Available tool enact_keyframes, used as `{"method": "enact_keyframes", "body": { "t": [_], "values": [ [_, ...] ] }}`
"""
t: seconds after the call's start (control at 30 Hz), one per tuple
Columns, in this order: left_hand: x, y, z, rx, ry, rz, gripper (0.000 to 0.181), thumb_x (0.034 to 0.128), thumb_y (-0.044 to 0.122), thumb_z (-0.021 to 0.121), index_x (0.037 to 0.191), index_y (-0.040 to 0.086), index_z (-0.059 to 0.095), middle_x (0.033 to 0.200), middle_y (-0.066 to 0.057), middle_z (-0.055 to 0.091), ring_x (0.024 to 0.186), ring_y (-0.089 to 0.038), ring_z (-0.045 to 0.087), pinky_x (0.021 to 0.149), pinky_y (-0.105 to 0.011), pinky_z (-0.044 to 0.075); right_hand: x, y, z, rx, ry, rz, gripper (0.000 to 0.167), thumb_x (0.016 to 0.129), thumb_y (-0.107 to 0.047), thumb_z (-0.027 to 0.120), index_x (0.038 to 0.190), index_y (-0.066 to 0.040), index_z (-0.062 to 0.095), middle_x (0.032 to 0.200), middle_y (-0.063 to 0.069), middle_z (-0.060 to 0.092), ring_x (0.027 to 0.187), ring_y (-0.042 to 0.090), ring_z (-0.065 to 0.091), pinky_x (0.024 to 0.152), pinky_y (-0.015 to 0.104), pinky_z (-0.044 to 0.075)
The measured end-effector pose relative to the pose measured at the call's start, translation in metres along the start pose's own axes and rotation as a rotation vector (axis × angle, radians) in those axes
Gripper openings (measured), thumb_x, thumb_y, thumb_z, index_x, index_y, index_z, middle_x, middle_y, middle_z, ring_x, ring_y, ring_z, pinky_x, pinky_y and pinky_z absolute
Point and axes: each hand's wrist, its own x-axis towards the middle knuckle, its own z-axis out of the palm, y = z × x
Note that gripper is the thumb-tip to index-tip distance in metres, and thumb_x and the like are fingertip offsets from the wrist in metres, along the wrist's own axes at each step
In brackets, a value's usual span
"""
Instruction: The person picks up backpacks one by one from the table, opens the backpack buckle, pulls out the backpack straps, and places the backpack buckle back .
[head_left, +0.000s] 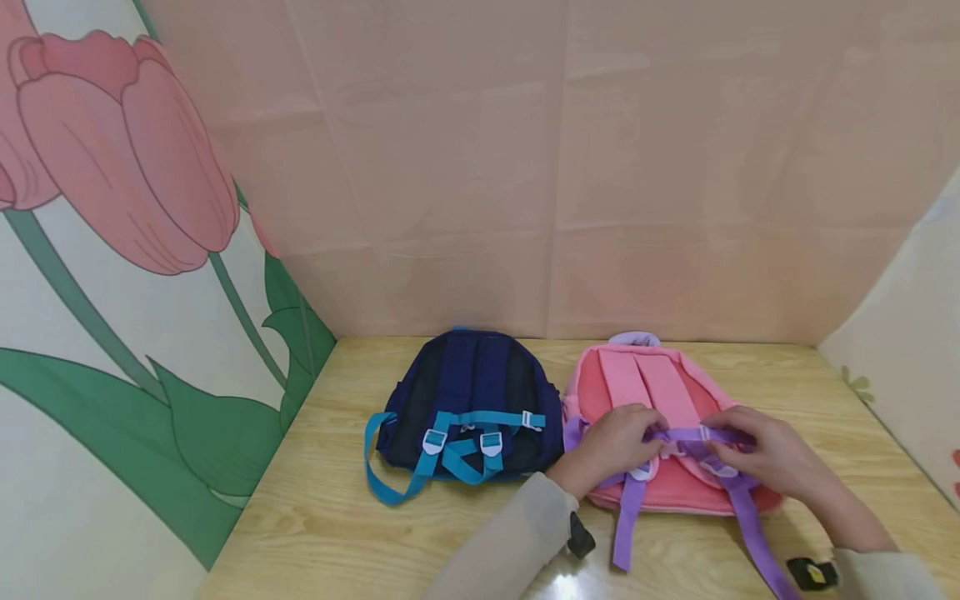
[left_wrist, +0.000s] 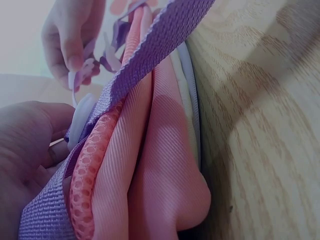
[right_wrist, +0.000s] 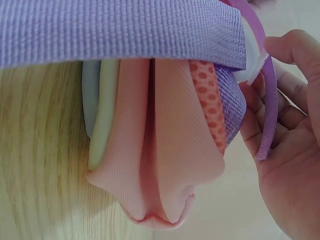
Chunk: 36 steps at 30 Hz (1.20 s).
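Note:
A pink backpack [head_left: 675, 492] lies on the table with its back panel and shoulder straps upward. Across it runs a narrow purple chest strap [head_left: 684, 434] with a small white clip. My left hand [head_left: 618, 440] pinches the strap's left part between thumb and fingers. The strap's right part is pinched by my right hand [head_left: 780, 454], with a loop of purple webbing [right_wrist: 270, 107] hanging over its fingers in the right wrist view. Wider purple straps [head_left: 630, 521] hang from white adjusters toward the front. In the left wrist view, a wide strap [left_wrist: 155, 55] crosses in front of the backpack's side.
To the left lies a dark blue backpack [head_left: 472, 367], also back side up, with its blue chest strap [head_left: 495, 418] across it. Both stand on a wood-grain table [head_left: 330, 533]. A pinkish-brown sheet [head_left: 555, 167] rises behind, and a tulip-printed wall [head_left: 112, 292] is at the left.

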Motion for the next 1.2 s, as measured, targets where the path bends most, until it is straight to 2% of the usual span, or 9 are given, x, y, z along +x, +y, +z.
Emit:
{"method": "enact_keyframes", "body": {
  "t": [0.1, 0.37, 0.53, 0.8, 0.9, 1.07, 1.2],
  "values": [
    [0.000, 0.000, 0.000, -0.001, 0.001, -0.005, 0.019, 0.0951, 0.034, 0.072, 0.114, 0.030, 0.072, 0.100, 0.020, 0.062, 0.089, 0.009, 0.053, 0.082, -0.005, 0.041, -0.001, 0.000, -0.002, -0.004, 0.000, 0.003, 0.036, 0.070, -0.002, 0.088, 0.101, -0.014, 0.074, 0.090, -0.008, 0.066, 0.077, -0.001, 0.056, 0.069, 0.009, 0.043],
    [0.002, 0.000, -0.001, -0.008, -0.006, -0.021, 0.019, 0.0954, 0.034, 0.072, 0.114, 0.030, 0.072, 0.100, 0.020, 0.062, 0.089, 0.009, 0.053, 0.083, -0.006, 0.041, 0.001, -0.003, -0.008, -0.002, -0.048, 0.073, 0.031, 0.076, -0.008, 0.087, 0.104, -0.014, 0.074, 0.091, -0.010, 0.063, 0.075, 0.003, 0.055, 0.061, 0.024, 0.050],
    [0.002, 0.000, -0.002, -0.016, -0.014, -0.030, 0.019, 0.0954, 0.034, 0.072, 0.115, 0.031, 0.072, 0.100, 0.020, 0.062, 0.089, 0.009, 0.053, 0.084, -0.007, 0.042, -0.001, -0.002, -0.011, 0.007, -0.042, 0.081, 0.032, 0.076, -0.007, 0.087, 0.104, -0.015, 0.075, 0.092, -0.006, 0.066, 0.077, 0.001, 0.056, 0.063, 0.020, 0.049],
    [0.002, 0.001, 0.000, -0.007, -0.028, -0.038, 0.019, 0.0962, 0.035, 0.071, 0.115, 0.032, 0.072, 0.099, 0.020, 0.061, 0.088, 0.008, 0.052, 0.082, -0.006, 0.042, -0.005, 0.007, -0.012, 0.007, -0.022, 0.081, 0.036, 0.073, -0.005, 0.089, 0.105, -0.016, 0.075, 0.096, -0.001, 0.070, 0.085, -0.006, 0.059, 0.071, 0.006, 0.045],
    [0.001, 0.002, 0.001, -0.012, -0.039, -0.045, 0.020, 0.0965, 0.034, 0.071, 0.116, 0.031, 0.072, 0.099, 0.020, 0.062, 0.086, 0.008, 0.052, 0.081, -0.007, 0.042, -0.008, 0.010, -0.013, 0.020, -0.027, 0.106, 0.036, 0.074, -0.007, 0.089, 0.105, -0.017, 0.076, 0.098, 0.000, 0.070, 0.087, -0.007, 0.060, 0.072, 0.004, 0.044],
    [0.000, 0.003, 0.003, -0.005, -0.047, -0.050, 0.019, 0.0967, 0.033, 0.071, 0.116, 0.031, 0.072, 0.099, 0.020, 0.063, 0.086, 0.008, 0.052, 0.080, -0.007, 0.043, -0.012, 0.013, -0.015, 0.037, -0.030, 0.134, 0.034, 0.074, -0.009, 0.089, 0.105, -0.019, 0.076, 0.098, -0.007, 0.070, 0.089, -0.008, 0.060, 0.074, 0.003, 0.041],
    [0.002, 0.001, 0.002, 0.018, -0.031, -0.030, 0.019, 0.0970, 0.032, 0.070, 0.116, 0.031, 0.073, 0.099, 0.020, 0.063, 0.088, 0.009, 0.053, 0.081, -0.006, 0.042, -0.011, 0.017, -0.016, 0.024, 0.005, 0.101, 0.036, 0.071, -0.008, 0.091, 0.102, -0.019, 0.076, 0.095, -0.013, 0.069, 0.087, -0.010, 0.059, 0.076, 0.003, 0.038]
  ]
}}
